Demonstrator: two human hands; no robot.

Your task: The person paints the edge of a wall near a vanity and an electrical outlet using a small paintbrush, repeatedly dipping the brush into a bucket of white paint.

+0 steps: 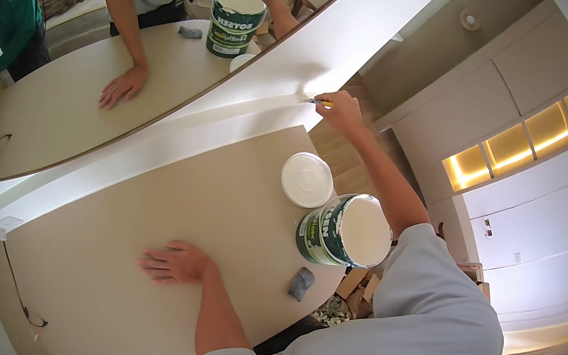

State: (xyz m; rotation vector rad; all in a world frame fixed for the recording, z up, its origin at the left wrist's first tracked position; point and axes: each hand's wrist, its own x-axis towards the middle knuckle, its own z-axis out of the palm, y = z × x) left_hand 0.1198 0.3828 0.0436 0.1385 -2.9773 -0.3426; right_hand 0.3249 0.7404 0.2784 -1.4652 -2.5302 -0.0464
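My left hand lies flat on a beige tabletop, its fingers stretched out and nothing in it. Beyond the table's far right corner, my right hand grips a small paintbrush with a yellow handle. The brush's tip meets or nearly meets the white wall; the exact contact is too small to tell. Between my arms, near the table's right edge, stands a green and white paint bucket full of off-white paint. Its round white lid lies just beyond it.
A crumpled grey piece rests near the bucket. Over the table, a large mirror reflects my arms and a person in green. At left, a thin black cable hangs from a white outlet. Cardboard scraps lie below the table's right edge.
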